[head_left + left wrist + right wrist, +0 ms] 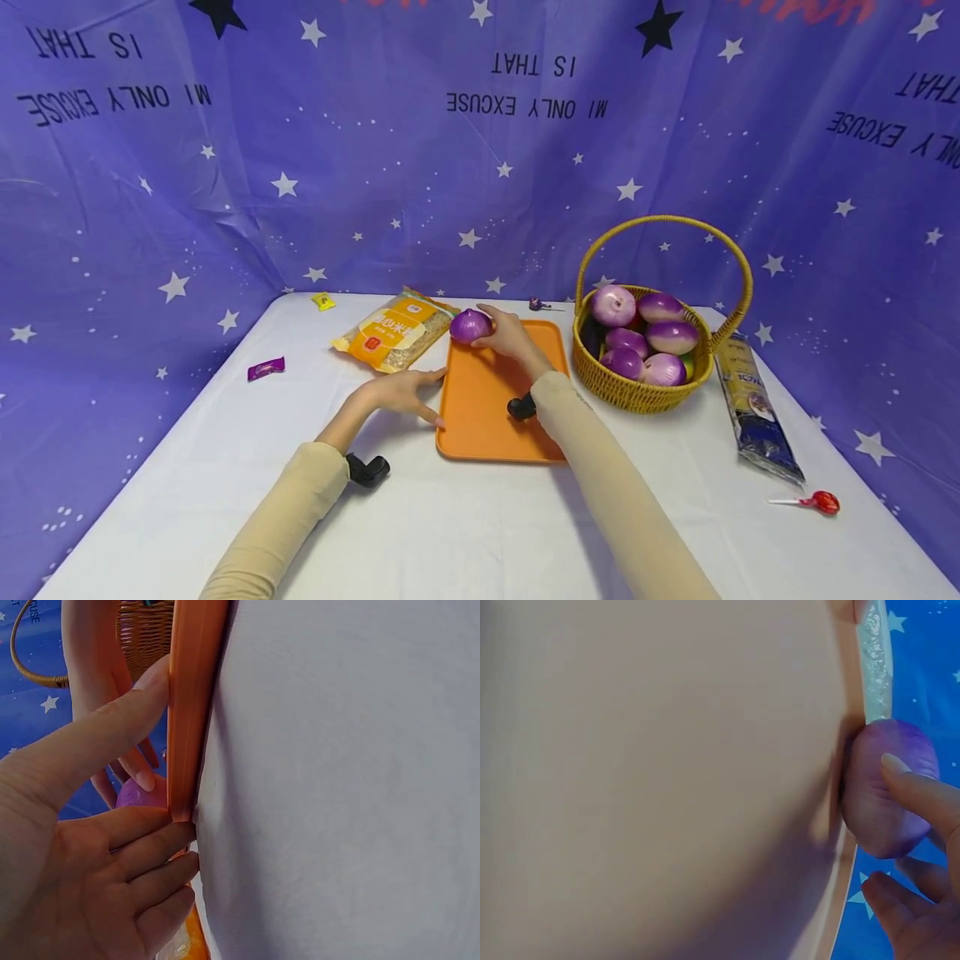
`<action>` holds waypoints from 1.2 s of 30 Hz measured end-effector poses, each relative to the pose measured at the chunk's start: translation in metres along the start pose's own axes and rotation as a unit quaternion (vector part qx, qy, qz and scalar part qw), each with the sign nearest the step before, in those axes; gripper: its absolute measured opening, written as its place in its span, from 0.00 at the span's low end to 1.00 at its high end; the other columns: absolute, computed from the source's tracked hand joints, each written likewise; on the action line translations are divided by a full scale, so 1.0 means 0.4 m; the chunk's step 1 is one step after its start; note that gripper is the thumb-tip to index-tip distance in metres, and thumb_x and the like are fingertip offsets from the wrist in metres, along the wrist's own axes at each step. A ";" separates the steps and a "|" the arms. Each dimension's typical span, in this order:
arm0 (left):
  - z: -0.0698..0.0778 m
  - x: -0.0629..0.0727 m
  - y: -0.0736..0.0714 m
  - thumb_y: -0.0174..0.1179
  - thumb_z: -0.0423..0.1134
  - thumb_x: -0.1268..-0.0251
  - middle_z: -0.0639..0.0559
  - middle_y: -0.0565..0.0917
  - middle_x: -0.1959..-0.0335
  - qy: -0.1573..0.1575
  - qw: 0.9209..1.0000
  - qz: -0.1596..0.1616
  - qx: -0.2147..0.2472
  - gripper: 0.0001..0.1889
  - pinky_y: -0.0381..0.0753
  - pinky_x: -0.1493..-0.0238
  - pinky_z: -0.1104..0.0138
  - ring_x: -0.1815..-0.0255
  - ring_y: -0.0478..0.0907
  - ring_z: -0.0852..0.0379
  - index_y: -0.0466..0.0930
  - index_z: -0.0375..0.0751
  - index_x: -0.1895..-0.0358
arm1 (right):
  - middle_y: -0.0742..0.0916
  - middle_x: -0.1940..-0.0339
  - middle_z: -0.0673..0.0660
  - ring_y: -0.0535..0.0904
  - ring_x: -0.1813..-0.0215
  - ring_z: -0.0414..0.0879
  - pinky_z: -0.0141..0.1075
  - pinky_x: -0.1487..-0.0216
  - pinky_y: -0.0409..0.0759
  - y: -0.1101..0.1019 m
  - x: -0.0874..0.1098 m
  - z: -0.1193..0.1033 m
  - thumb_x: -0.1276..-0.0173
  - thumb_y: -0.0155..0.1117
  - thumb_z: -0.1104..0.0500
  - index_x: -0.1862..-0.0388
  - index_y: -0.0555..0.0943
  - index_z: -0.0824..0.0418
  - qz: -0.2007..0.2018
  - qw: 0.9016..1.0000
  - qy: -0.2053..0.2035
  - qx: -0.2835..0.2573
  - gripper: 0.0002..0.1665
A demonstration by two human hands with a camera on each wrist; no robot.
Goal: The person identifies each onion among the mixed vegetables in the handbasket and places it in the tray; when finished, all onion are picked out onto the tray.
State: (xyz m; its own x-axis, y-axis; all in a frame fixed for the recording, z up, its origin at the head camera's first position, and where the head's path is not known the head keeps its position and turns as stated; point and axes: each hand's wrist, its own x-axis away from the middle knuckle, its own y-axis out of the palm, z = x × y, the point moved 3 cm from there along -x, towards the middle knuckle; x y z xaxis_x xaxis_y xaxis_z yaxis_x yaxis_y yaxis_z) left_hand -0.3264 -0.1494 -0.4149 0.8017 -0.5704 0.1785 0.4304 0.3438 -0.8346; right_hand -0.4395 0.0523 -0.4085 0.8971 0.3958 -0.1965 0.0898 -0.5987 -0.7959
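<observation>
A purple onion (470, 327) is at the far left corner of the orange tray (480, 417). My right hand (514, 337) holds it from the right, and in the right wrist view the thumb lies across the onion (885, 795) close over the tray's far rim. At the tray's left edge is my left hand (401, 392), thumb and fingers spread apart. In the left wrist view, its thumb and fingertips are right at the tray's side wall (193, 712).
Right of the tray, a wicker basket (637, 398) holds several purple onions. A yellow grain bag (393, 332) lies left, a long dark packet (753, 408) right. Candies (266, 368) and lollipops (825, 502) are scattered on the white table (487, 533); a purple star-patterned cloth (420, 183) hangs behind.
</observation>
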 end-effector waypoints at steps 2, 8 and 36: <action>0.000 -0.002 0.001 0.72 0.57 0.51 0.40 0.64 0.29 -0.002 1.000 0.000 -0.001 0.54 0.56 0.28 0.52 0.28 0.58 0.42 0.55 0.37 0.25 | 0.77 0.35 0.63 0.71 0.36 0.59 0.48 0.31 0.65 -0.006 0.007 0.002 0.44 0.76 0.56 0.28 0.67 0.59 0.002 1.000 -0.006 -0.001 0.46; -0.003 -0.002 0.001 0.73 0.57 0.52 0.40 0.64 0.29 -0.007 1.000 -0.001 -0.004 0.54 0.56 0.28 0.52 0.28 0.58 0.41 0.55 0.38 0.25 | 0.76 0.34 0.61 0.70 0.34 0.58 0.48 0.31 0.65 -0.028 0.047 0.002 0.44 0.76 0.57 0.30 0.69 0.59 0.009 0.999 -0.045 0.001 0.43; -0.003 -0.004 0.004 0.73 0.57 0.52 0.40 0.64 0.29 -0.007 1.000 0.001 0.012 0.54 0.55 0.28 0.51 0.28 0.57 0.42 0.54 0.37 0.25 | 0.85 0.48 0.62 0.81 0.57 0.58 0.49 0.51 0.79 -0.371 0.340 -0.003 0.46 0.78 0.56 0.41 0.80 0.61 0.168 0.976 -0.128 0.050 0.33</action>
State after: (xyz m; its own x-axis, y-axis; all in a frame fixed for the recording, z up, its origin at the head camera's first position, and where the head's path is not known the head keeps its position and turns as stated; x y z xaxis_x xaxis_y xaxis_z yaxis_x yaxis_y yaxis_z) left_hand -0.3274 -0.1490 -0.4174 0.8084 -0.5589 0.1846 0.4385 0.3627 -0.8223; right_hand -0.3304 0.1942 -0.3163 0.7300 0.3576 -0.5824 -0.2450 -0.6586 -0.7115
